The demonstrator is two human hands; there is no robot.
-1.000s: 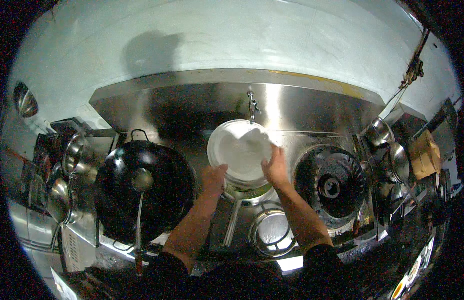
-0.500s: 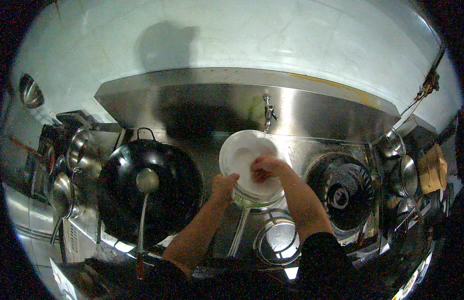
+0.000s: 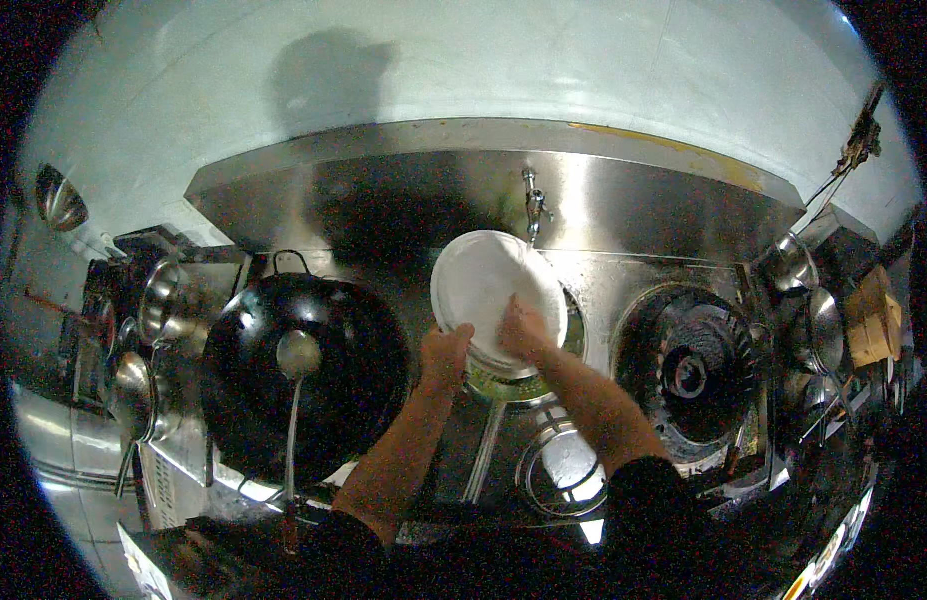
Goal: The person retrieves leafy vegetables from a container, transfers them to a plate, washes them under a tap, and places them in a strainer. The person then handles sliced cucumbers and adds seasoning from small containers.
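Dim, grainy, glare on backsplash

Bowl white near back edge of grey stove top, wok toward that top's left edge glossy black, ladle dull silver, burner toward the right edge black with ribbed ring pattern, wall facing me pale grey-green, backsplash silver-grey with yellow streak along its top edge.

No lettering, numbers or signs legible from where I stand. Bright strip, lower right: coloured patches, possibly printed, too cut off to tell. Brown box, far right: nothing readable on it.
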